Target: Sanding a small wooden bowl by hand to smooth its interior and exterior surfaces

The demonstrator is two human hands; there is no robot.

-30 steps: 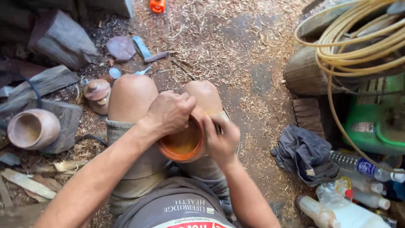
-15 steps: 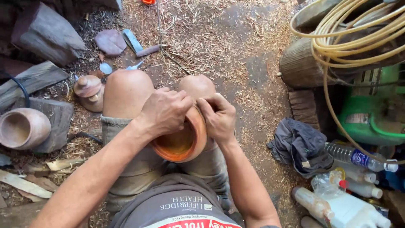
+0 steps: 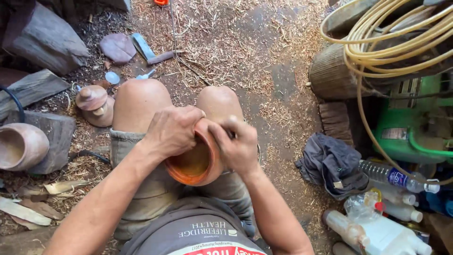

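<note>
I sit with an orange-brown wooden bowl (image 3: 193, 165) tipped on its side between my knees, its hollow facing me. My left hand (image 3: 172, 130) grips the bowl's upper rim from the left. My right hand (image 3: 236, 146) presses on the bowl's outer wall at the right, fingers curled and motion-blurred; I cannot tell if a small pad or paper is under them. Both bare knees show just beyond the hands.
A second wooden pot (image 3: 21, 146) rests on a stone slab at left, a lidded wooden piece (image 3: 94, 104) beside my left knee. Wood shavings cover the ground. At right: a log stump (image 3: 330, 75), coiled yellow hose (image 3: 387, 42), green machine (image 3: 415, 127), grey cloth (image 3: 332, 165), plastic bottles (image 3: 391, 177).
My right hand has slid up and down along the bowl's right side, now lower and blurred. The bowl has shifted slightly left and down; my left hand keeps its hold.
</note>
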